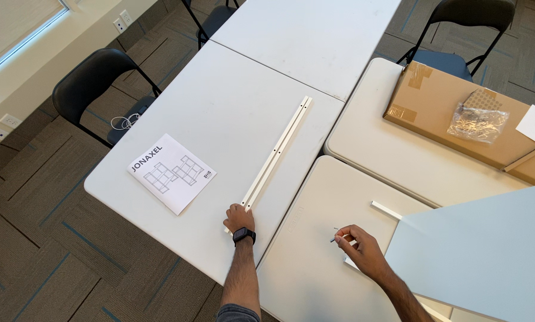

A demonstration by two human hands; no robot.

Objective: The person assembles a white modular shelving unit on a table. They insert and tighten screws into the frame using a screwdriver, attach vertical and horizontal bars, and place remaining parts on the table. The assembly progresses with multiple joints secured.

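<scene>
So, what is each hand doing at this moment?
Left hand: closed on the near end of the white rails.
Right hand: pinching a small dark screw.

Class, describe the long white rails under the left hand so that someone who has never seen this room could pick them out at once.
Start at the white table with the booklet lying on it. To the booklet's right, two thin white rails lie side by side, running diagonally from the left hand toward the table's far edge. They are by far the longest pieces in view, with small holes along them, unlike the short white bar on the next table.
</scene>
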